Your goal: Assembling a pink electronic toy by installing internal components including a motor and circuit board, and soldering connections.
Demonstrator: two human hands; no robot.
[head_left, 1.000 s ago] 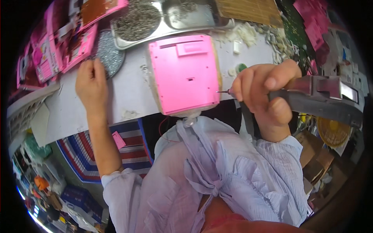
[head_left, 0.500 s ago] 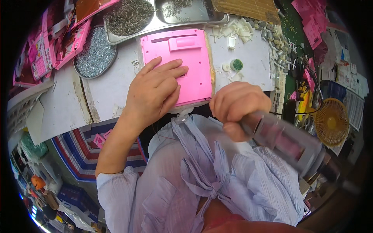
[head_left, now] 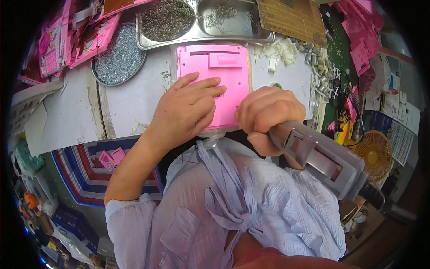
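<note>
A pink plastic panel (head_left: 235, 74) lies at the front edge of the table, on a pad wrapped in clear film. It has a long slot, a raised rectangular block and small round holes. My left hand (head_left: 186, 105) rests flat on its left half, fingers spread over the middle. At the panel's lower right corner is my right hand (head_left: 272, 112), wrapped round a dark grey electric screwdriver (head_left: 324, 157). The tool slants down to the right, with its cable leaving the back end. My fist hides the tip, so I cannot tell whether it touches the panel.
A round dish of silver screws (head_left: 120, 58) stands at the far left. Behind the panel, a metal tray (head_left: 200, 33) holds springs. Small white parts (head_left: 284, 51) and cardboard (head_left: 293, 20) lie to the right. A yellow fan (head_left: 371, 154) is at far right; a striped basket (head_left: 80, 179) is below left.
My right hand and the screwdriver have moved left over the panel's lower right corner, covering most of the green disc. My left hand stays on the panel. The whole view has shifted slightly.
</note>
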